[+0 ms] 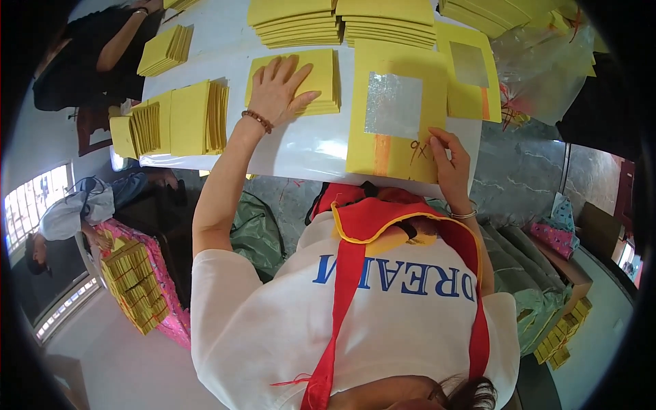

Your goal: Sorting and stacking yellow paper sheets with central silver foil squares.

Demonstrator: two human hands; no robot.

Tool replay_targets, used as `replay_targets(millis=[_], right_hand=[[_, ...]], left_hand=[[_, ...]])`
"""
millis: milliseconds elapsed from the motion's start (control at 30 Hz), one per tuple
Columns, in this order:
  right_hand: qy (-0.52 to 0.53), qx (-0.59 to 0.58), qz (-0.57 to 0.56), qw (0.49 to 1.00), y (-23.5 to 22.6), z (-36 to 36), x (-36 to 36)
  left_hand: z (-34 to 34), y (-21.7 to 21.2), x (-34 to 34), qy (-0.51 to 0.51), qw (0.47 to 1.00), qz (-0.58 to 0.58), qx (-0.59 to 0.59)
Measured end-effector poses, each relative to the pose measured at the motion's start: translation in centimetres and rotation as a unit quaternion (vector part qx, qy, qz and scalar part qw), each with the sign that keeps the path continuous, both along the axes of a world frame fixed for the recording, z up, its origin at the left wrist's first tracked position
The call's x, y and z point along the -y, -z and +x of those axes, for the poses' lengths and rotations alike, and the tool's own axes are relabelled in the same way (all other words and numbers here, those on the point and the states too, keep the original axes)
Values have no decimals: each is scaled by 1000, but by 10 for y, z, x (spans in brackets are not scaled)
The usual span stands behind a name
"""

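Note:
My left hand (280, 87) lies flat with fingers spread on a low stack of yellow paper (328, 75) on the white-covered table. My right hand (451, 160) pinches the right edge of a large yellow joss paper sheet (362, 147). This sheet bears a silver foil square, an orange stripe and a handwritten mark, and lies at the table's near edge. Whether it is one sheet or a thin pile, I cannot tell. Just right of it is another yellow sheet (486, 82) with a silver square.
Tall yellow paper stacks (294, 31) stand at the far side. Folded yellow bundles (188, 119) line the left side. A clear plastic bag (547, 75) sits at the right. Another person's arm (126, 41) is at the far left; a second person (82, 208) is by a pink-covered surface with bundles.

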State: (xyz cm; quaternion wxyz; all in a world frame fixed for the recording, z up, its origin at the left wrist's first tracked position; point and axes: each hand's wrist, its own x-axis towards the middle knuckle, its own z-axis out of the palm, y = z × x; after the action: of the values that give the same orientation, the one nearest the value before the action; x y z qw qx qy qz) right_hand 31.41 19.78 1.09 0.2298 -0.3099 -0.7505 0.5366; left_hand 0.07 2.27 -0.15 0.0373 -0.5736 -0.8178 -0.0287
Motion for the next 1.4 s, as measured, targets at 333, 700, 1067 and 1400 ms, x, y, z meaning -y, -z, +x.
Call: replay_targets(millis=[333, 700, 1067, 1400], right_hand=[[6, 6, -3, 1000, 1, -1, 1], [-22, 1, 16, 1000, -3, 2, 0], [-113, -2, 302, 947, -7, 5, 4], [-44, 7, 24, 999, -5, 6, 2]], left_hand=[[10, 34, 6, -26, 999, 25, -8], [-5, 20, 2, -21, 998, -21, 46], [27, -28, -16, 25, 996, 76, -41], [141, -48, -21, 255, 952, 39, 167]])
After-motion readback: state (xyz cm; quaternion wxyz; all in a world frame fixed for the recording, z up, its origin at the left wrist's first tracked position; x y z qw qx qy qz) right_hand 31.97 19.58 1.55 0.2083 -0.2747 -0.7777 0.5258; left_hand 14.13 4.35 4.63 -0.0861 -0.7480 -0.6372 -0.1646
